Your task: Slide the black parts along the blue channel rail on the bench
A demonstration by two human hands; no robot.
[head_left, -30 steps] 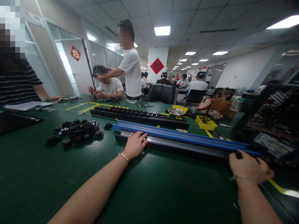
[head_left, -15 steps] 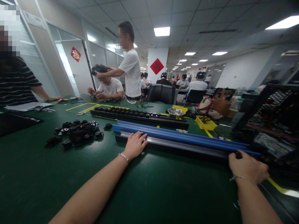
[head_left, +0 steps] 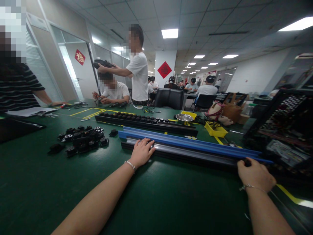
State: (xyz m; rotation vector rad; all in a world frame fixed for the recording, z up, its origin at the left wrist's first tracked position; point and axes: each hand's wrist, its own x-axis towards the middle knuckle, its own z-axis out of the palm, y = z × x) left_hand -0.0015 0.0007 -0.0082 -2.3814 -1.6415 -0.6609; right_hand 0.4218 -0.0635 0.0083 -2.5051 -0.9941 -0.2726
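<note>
A long black rail (head_left: 190,156) with a shiny inner channel lies across the green table. Its near-left end is under my left hand (head_left: 141,155), which rests on it with the fingers spread. At the rail's right end, my right hand (head_left: 256,176) is closed with thumb and fingers around a small black part (head_left: 247,162), mostly hidden by the grip. Just behind the black rail runs a blue rail (head_left: 193,142). Left of both rails is a loose pile of black square parts (head_left: 84,141).
Farther back, another black rail (head_left: 146,124) carries a row of black parts. Behind it stand a metal dish (head_left: 184,117) and a yellow tray (head_left: 216,131). An open computer case (head_left: 286,130) stands close on the right. Co-workers are across the table and at the left.
My right hand has shifted slightly left along the rail's end, still gripping the small part. My left hand stays put. Across the table, a standing person has lifted a black headset off a seated person's head.
</note>
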